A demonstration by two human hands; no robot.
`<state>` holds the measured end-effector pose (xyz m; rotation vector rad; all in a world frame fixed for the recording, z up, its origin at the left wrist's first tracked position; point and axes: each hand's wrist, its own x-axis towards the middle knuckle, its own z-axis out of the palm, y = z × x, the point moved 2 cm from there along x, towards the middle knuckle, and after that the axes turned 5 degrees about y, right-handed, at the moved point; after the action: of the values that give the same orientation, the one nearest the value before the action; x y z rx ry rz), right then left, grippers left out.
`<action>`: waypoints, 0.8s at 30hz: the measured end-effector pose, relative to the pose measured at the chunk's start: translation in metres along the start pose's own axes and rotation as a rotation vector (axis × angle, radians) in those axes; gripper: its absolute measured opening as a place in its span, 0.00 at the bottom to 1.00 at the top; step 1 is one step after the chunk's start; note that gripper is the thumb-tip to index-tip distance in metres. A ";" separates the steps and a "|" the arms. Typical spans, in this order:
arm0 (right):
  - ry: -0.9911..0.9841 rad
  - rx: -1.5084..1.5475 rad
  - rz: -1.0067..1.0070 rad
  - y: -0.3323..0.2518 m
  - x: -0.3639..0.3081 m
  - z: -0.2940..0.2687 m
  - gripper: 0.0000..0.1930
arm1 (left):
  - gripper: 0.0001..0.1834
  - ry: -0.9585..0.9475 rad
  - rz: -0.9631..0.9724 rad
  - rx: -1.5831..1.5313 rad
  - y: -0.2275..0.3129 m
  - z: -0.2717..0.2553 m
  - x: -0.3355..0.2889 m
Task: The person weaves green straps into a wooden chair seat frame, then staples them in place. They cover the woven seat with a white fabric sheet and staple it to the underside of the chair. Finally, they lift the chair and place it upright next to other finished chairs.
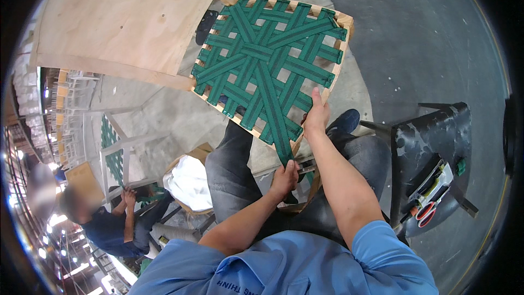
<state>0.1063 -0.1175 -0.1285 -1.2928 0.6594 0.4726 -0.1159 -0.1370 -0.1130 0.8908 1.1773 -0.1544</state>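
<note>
Left hand (285, 177): closed in a fist around the loose end of a green webbing strap (279, 139), gripped just below the near edge of the wooden seat frame (344, 22). Strap running straight up from the fist, over the frame edge and into the woven lattice.

Right hand (316, 114): fingers extended and pressed flat against the near right rail of the frame, thumb pointing up along the rail; not closed around anything, holding the frame by pressure only. Positioned just above and to the right of the left hand, with the strap between the two.

Frame: tilted, near edge resting over the knees, far edge raised. Green webbing (262, 54) interlaced across the whole opening, lengthwise, crosswise and diagonally, ends wrapped around the rails.

To the right, near the knee: black stool (431, 136) carrying a tool with red handles (426, 210).

To the left, beyond the frame: plywood panel (125, 16) joined to the frame's left side.

Lower left, well apart: another person (109, 224) seated low on the concrete floor (426, 38), hands on a white frame with green webbing (114, 153).
</note>
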 end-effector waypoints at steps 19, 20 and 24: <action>0.718 -1.099 -0.734 -0.257 -0.067 -0.342 0.23 | 0.27 0.149 0.286 0.406 -0.007 -0.006 0.037; 0.755 -1.356 -0.343 -0.257 -0.069 -0.383 0.28 | 0.28 0.154 0.317 0.499 -0.003 -0.007 0.031; 0.639 -1.236 -0.224 -0.231 -0.045 -0.431 0.28 | 0.26 0.162 0.390 0.459 0.001 -0.011 0.028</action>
<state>0.1475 -0.5873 0.0090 -2.7268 0.7393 0.2478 -0.1116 -0.1190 -0.1373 1.5445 1.1111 -0.0331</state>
